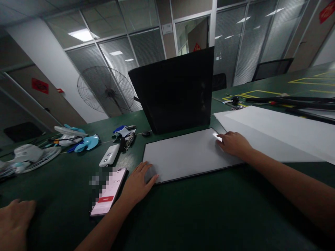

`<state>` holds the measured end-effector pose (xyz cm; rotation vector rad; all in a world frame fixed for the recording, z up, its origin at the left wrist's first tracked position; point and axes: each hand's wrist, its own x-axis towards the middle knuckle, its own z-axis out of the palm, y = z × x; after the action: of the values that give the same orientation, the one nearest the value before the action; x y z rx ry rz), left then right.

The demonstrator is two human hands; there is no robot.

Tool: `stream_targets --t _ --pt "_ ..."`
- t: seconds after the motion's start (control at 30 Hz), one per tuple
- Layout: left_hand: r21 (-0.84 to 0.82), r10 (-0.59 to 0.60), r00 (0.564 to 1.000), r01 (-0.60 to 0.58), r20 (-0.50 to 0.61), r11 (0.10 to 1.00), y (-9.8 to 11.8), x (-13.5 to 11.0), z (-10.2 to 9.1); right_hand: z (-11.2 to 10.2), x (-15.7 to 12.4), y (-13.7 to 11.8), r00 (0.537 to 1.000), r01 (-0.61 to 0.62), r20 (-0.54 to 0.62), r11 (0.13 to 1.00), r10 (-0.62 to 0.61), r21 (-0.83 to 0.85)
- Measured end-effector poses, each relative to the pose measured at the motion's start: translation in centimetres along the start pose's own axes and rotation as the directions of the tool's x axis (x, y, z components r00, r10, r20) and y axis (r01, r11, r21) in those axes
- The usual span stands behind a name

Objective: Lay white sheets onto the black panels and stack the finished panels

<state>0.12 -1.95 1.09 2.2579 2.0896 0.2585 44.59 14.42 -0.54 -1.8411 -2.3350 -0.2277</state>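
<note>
A white rectangular panel (183, 151) with a thin dark edge lies flat on the green table. Resting on its near left corner is my left hand (140, 183), fingers spread and thumb apart along the near edge. My right hand (234, 143) is at the panel's right end, fingers bent and thumb and fingertips closed on its edge. A bright spot shows by those fingertips; whether a separate film is pinched there is hidden. Behind the white panel a large black panel (178, 90) stands tilted back.
Left of my left hand lie a phone (111, 191), a white power bank (110, 155) and keys (128, 140). Fan parts (87, 143) lie farther left. Another person's hand (17, 219) rests at lower left. White sheets (274, 132) and black strips (295, 103) lie right.
</note>
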Motion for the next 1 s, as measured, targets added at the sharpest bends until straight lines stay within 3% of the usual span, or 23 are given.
stream_targets --t 0.13,0.27,0.5,0.7,0.83,0.93,1.0 --pt "0.005 0.016 0.999 -0.015 -0.04 1.0 -0.2 0.0 0.4 0.4 0.2 3.1 0.985 -0.172 0.002 0.985 0.172 -0.004" --pt "0.015 0.017 0.999 -0.017 -0.035 1.0 -0.1 -0.1 0.4 1.3 -0.4 5.5 0.932 -0.357 0.067 0.934 0.357 -0.02" --pt "0.009 0.035 0.999 -0.034 -0.035 0.999 -0.4 -0.1 0.6 1.1 -0.7 3.4 0.902 -0.417 0.128 0.909 0.413 0.005" --pt "0.03 0.033 0.999 -0.032 -0.013 0.999 -0.5 -0.2 0.6 -2.0 -1.5 0.5 0.942 -0.327 0.068 0.944 0.33 -0.047" --pt "0.03 0.04 0.999 -0.04 -0.017 0.999 -0.5 -0.2 0.6 -5.4 -3.3 -3.7 0.971 -0.24 -0.019 0.965 0.239 -0.105" --pt "0.023 0.035 0.999 -0.034 -0.02 0.999 -0.4 -0.2 0.4 -7.4 -5.9 -8.2 0.994 -0.094 -0.066 0.984 0.085 -0.149" --pt "0.019 0.028 0.999 -0.028 -0.02 0.999 -0.3 -0.2 0.3 -8.0 -8.1 -11.1 0.988 0.075 -0.124 0.983 -0.097 -0.167"
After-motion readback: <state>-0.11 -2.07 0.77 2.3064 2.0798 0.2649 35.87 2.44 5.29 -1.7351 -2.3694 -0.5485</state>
